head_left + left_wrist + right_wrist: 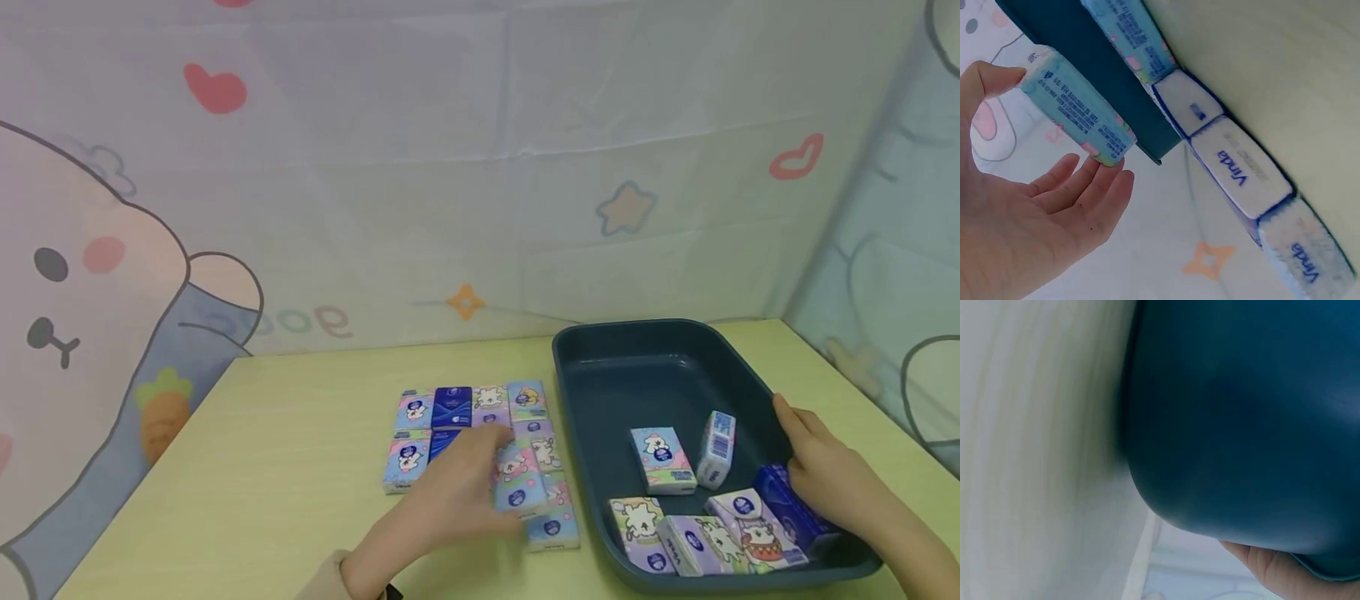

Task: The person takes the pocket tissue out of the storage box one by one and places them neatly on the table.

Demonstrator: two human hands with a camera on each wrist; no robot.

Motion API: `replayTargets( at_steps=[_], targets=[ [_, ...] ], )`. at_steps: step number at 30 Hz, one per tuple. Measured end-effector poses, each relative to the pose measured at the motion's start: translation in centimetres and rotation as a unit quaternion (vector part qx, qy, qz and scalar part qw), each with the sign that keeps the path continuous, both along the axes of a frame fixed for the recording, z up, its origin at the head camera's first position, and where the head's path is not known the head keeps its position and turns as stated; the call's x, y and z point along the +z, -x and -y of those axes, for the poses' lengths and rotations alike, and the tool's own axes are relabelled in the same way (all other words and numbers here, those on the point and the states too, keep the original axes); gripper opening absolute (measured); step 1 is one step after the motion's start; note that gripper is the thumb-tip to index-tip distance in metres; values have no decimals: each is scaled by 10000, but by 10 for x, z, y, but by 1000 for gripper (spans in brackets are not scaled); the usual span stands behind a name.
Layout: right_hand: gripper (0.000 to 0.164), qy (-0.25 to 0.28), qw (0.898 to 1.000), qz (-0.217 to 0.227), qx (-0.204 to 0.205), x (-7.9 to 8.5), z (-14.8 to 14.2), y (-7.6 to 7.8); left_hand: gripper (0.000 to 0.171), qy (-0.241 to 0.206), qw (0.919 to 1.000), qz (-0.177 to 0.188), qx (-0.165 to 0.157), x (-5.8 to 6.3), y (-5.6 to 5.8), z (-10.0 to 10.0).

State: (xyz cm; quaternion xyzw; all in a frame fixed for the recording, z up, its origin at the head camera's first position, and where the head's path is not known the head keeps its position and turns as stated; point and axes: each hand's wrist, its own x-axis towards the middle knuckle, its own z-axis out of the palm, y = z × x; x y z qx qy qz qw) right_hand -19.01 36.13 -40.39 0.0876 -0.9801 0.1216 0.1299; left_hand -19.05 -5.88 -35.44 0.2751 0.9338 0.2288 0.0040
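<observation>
My left hand pinches a light blue and pink tissue pack between thumb and fingertips. In the left wrist view that pack is raised beside a row of other packs. It overlaps a block of small tissue packs laid in rows on the table, left of a dark teal tray. My right hand grips the tray's right rim. Several packs lie in the tray's near half, including a blue and pink one, one on its side and a dark blue one.
A pale yellow-green table carries everything. Behind it hangs a printed cloth with a cartoon figure at the left, and another cloth closes the right side. The tray's far end stands close to the back cloth.
</observation>
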Motion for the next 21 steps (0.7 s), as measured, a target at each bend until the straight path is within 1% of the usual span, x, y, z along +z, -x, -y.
replayTargets(
  at_steps=[4,7,11,14,17,21],
  targets=[
    [72,1,10000,-32,8,0,0,0,77,355,9988,-229,-242,-3,-1,7],
    [72,6,10000,37,-11,1,0,0,75,744,9958,-311,-442,-3,-2,9],
    [72,2,10000,79,-28,1,-1,0,76,1297,9885,-456,-632,-5,-3,10],
    [72,-11,10000,74,-39,1,0,0,76,1576,9824,-642,-765,-8,-4,9],
    [72,-13,9999,86,-59,1,0,0,78,1787,9775,-763,-822,-10,-5,9],
    [72,-12,9999,130,-73,2,0,0,80,1942,9754,-708,-761,-13,-5,8]
  ],
)
